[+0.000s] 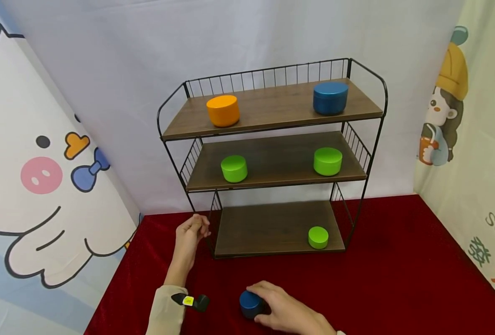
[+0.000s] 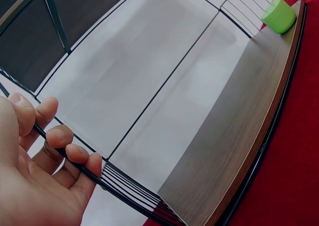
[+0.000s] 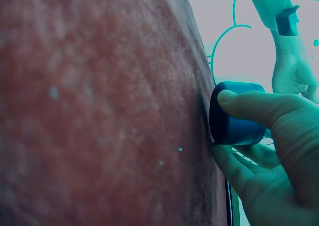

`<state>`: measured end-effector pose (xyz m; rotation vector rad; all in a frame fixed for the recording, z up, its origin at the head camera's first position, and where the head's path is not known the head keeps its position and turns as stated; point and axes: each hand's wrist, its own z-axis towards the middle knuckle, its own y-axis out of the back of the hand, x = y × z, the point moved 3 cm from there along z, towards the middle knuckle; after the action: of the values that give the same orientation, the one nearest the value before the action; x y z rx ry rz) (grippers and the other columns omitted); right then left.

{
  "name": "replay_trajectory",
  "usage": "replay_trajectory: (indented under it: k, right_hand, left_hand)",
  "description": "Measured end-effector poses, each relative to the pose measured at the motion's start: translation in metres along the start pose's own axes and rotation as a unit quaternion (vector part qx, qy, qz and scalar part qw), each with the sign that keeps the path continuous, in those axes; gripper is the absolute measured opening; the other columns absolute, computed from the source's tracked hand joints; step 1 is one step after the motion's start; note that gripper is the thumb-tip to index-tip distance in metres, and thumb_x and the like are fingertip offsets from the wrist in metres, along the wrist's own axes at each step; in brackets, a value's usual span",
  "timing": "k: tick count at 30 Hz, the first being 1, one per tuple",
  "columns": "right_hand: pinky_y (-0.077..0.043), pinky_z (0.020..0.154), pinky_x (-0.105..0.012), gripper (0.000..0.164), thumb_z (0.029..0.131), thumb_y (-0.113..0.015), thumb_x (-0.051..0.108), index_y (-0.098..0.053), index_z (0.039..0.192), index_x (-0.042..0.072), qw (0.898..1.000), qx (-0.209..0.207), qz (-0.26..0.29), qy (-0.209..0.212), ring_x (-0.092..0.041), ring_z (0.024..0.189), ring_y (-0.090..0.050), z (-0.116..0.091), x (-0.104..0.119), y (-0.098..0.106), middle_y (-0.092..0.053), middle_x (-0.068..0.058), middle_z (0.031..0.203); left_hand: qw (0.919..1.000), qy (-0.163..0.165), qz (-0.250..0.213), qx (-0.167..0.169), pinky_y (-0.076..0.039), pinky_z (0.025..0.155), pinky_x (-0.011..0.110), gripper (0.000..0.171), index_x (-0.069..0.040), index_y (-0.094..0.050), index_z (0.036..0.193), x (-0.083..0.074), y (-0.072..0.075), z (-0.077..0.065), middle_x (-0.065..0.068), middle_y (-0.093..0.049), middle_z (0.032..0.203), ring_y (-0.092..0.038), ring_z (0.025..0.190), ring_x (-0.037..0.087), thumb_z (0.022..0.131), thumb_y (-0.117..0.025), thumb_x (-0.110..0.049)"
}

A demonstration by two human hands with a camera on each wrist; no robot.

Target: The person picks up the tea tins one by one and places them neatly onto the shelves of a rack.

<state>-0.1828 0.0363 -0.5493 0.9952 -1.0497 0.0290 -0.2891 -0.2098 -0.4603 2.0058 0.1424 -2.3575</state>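
Note:
On the red cloth, my right hand [image 1: 291,309] holds a small round blue tin [image 1: 250,303] between thumb and fingers. The right wrist view shows the thumb on one side of that blue tin [image 3: 244,128] and fingers on the other. My left hand [image 1: 192,231] is at the left front post of the three-tier shelf rack [image 1: 272,230]. In the left wrist view, the fingers of that hand [image 2: 45,181] curl round a black metal rod [image 2: 92,175] of the rack.
An orange tin [image 1: 223,111] and a large blue tin [image 1: 330,98] stand on the top shelf. Two green tins [image 1: 234,169] [image 1: 328,162] sit on the middle shelf. A small green tin [image 1: 317,237] is at the right of the bottom shelf. Printed curtains [image 1: 452,195] flank the table.

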Motion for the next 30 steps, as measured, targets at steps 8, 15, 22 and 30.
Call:
replay_trajectory:
  k: [8, 15, 22, 30]
  right_hand:
    - [-0.053, 0.099, -0.026, 0.057, 0.093, -0.077, 0.018, -0.055, 0.145, 0.009, 1.0, 0.004, 0.024, 0.0, -0.013, 0.126, -0.058, 0.01, -0.003, 0.006, -0.057, -0.004, 0.142]
    - [-0.054, 0.098, -0.025, 0.056, 0.092, -0.079, 0.017, -0.057, 0.142, 0.008, 0.999, -0.016, 0.028, 0.008, -0.014, 0.123, -0.06, 0.019, -0.011, 0.01, -0.059, -0.005, 0.139]
    - [-0.054, 0.093, -0.02, 0.057, 0.091, -0.08, 0.016, -0.056, 0.142, 0.006, 0.998, -0.029, 0.064, 0.003, -0.019, 0.122, -0.061, 0.025, -0.016, 0.012, -0.059, -0.009, 0.138]
    - [-0.054, 0.092, -0.02, 0.058, 0.09, -0.081, 0.014, -0.056, 0.142, 0.004, 0.997, -0.04, 0.06, 0.005, -0.022, 0.121, -0.063, 0.036, -0.017, 0.019, -0.06, -0.01, 0.136]
  left_hand:
    - [1.0, 0.002, 0.0, 0.0, -0.055, 0.082, 0.034, 0.035, 0.003, -0.059, 0.091, 0.0, 0.0, 0.0, 0.004, -0.047, 0.073, -0.05, 0.07, 0.016, 0.111, -0.045, -0.022]
    - [1.0, 0.002, 0.0, -0.001, -0.054, 0.082, 0.034, 0.035, 0.003, -0.059, 0.091, 0.001, 0.001, 0.001, 0.005, -0.047, 0.074, -0.05, 0.07, 0.016, 0.111, -0.045, -0.022]
    - [1.0, -0.001, -0.002, 0.002, -0.054, 0.08, 0.031, 0.034, 0.002, -0.059, 0.091, 0.001, 0.0, 0.001, 0.005, -0.047, 0.074, -0.05, 0.07, 0.016, 0.111, -0.046, -0.022]
    - [1.0, 0.0, -0.006, 0.001, -0.053, 0.079, 0.03, 0.033, 0.002, -0.059, 0.09, 0.002, 0.001, 0.001, 0.004, -0.047, 0.074, -0.05, 0.069, 0.015, 0.111, -0.045, -0.018]
